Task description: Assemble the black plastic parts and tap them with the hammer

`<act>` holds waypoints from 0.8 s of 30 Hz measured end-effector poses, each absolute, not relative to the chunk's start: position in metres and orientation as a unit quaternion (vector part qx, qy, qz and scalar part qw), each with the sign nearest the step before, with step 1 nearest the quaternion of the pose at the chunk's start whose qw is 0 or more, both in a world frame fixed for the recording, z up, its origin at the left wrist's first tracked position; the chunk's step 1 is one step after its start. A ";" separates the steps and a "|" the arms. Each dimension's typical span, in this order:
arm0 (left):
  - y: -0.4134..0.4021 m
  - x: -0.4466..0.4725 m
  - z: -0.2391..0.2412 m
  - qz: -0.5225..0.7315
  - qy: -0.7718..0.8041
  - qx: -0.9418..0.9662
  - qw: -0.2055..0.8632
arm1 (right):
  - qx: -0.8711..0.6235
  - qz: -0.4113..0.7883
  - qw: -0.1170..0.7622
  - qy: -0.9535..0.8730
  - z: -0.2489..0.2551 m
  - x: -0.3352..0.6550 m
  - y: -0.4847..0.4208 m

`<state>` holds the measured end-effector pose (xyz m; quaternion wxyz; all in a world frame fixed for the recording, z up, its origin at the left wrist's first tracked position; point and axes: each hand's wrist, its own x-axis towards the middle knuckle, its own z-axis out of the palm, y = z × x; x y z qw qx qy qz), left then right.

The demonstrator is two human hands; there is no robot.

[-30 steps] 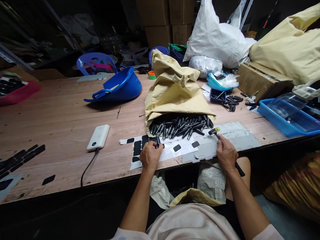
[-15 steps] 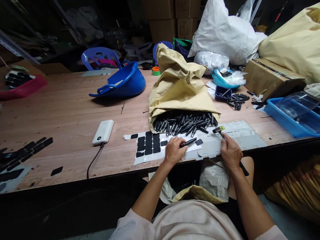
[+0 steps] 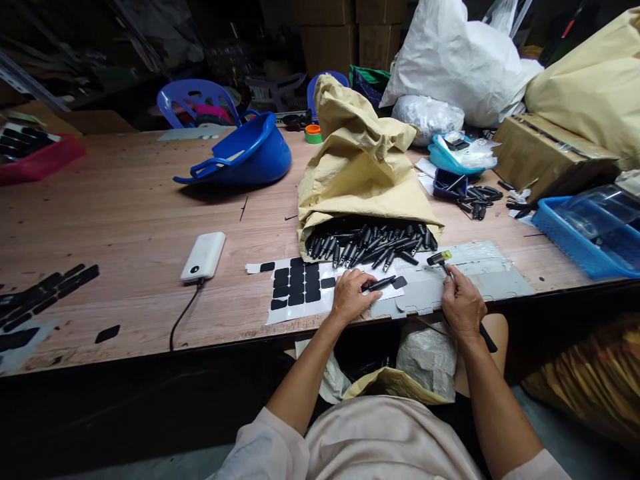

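Note:
My left hand point(image 3: 349, 298) grips a slim black pen-like part point(image 3: 381, 283) and lays it on the white backing sheet point(image 3: 330, 297) beside a black sticker point(image 3: 399, 283). My right hand point(image 3: 463, 308) is closed round a small hammer point(image 3: 442, 261) with a yellow and black head, its head resting on a grey sheet point(image 3: 475, 275). Just beyond both hands a tan paper sack point(image 3: 360, 177) lies on its side, spilling several black parts point(image 3: 367, 245). A block of black stickers point(image 3: 296, 289) sits on the sheet left of my left hand.
A white power bank point(image 3: 203, 256) with a cable lies to the left. A blue plastic basin point(image 3: 245, 160) is tipped at the back. Blue tray point(image 3: 575, 240), cardboard box point(image 3: 545, 157) and white bags point(image 3: 460, 60) crowd the right. Black strips point(image 3: 45, 293) and a red tray point(image 3: 37, 157) lie far left.
My left hand moved right from the sticker block, carrying a black part toward the single sticker near the hammer. The right hand stayed in place on the hammer.

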<state>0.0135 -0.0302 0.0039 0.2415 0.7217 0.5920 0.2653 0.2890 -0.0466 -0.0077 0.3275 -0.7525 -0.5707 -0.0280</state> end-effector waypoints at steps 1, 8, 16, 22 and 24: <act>-0.030 0.013 0.005 0.265 0.591 0.722 0.244 | -0.752 -0.020 0.332 -0.569 -0.007 0.289 -0.047; -0.029 0.014 0.008 0.263 0.597 0.710 0.264 | -0.668 0.010 0.396 -0.630 0.021 0.259 -0.067; -0.029 0.015 0.012 0.258 0.608 0.697 0.279 | -0.579 0.063 0.345 -0.736 0.021 0.210 -0.083; -0.028 0.017 0.013 0.261 0.618 0.682 0.291 | -0.568 0.008 0.307 -0.764 0.018 0.207 -0.085; -0.028 0.017 0.013 0.268 0.614 0.682 0.293 | -0.568 -0.002 0.331 -0.753 0.023 0.206 -0.085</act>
